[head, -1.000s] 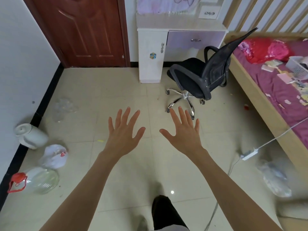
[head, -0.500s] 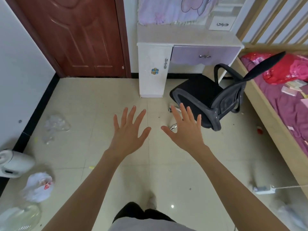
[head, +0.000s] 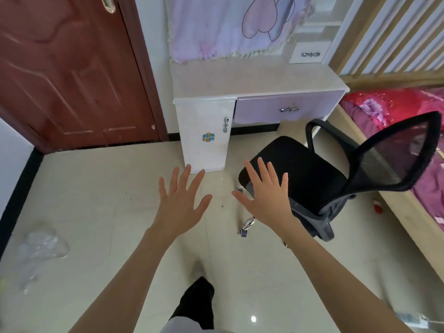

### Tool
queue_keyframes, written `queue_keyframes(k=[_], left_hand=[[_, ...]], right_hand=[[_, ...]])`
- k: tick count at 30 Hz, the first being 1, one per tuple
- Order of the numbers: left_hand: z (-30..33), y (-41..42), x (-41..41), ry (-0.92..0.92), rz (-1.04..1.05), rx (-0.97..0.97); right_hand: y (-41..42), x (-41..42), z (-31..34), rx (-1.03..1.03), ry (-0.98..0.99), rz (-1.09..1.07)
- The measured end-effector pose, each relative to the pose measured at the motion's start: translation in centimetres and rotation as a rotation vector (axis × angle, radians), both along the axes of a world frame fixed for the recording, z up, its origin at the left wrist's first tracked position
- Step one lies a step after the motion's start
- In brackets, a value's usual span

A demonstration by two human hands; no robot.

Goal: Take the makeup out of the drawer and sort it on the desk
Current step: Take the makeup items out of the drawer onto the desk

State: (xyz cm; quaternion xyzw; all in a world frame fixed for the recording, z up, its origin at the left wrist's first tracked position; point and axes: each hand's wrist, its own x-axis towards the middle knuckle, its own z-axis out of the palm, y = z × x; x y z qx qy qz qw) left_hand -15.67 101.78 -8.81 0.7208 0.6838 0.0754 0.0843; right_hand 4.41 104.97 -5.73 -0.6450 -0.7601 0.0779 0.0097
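A white desk [head: 254, 79] stands against the far wall, its top bare. Under the top is a pale purple drawer [head: 286, 108], closed, with a silver bow handle. A small white drawer [head: 309, 53] sits at the back right of the desk. No makeup is visible. My left hand [head: 181, 203] and my right hand [head: 265, 195] are stretched out in front of me over the floor, fingers spread, holding nothing, well short of the desk.
A black mesh office chair [head: 336, 179] stands in front of the drawer, partly behind my right hand. A brown door [head: 67, 68] is at left, a bed [head: 408, 121] at right. Crumpled clear plastic [head: 40, 246] lies on the tiled floor at left.
I have walked toward the desk: desk and chair are nearer and larger. Both hands stay outstretched and spread. The floor clutter at left has slid out of view.
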Motion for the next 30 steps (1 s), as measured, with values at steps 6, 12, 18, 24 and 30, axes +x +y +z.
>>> queue_keyframes(k=[6,12,18,24,30], left_hand=[[1.1,13.0,-3.0,-0.036,-0.080,0.003],[-0.4,22.9,-2.0,0.006,-0.205,-0.042],[-2.9,33.3,0.9,-0.016,-0.312,-0.065],[-4.2,46.1,6.3,0.031,-0.418,-0.147],[-7.2,56.2,11.5,0.059,-0.540,-0.164]], right_hand=[[10.7,-2.4,0.4,0.008,0.065,-0.098],[18.9,-1.8,-0.7,-0.023,0.072,-0.184],[28.0,1.3,-3.1,-0.074,0.072,-0.263],[38.3,6.0,-5.6,-0.103,0.093,-0.364],[45.9,10.5,-8.7,-0.176,0.152,-0.475]])
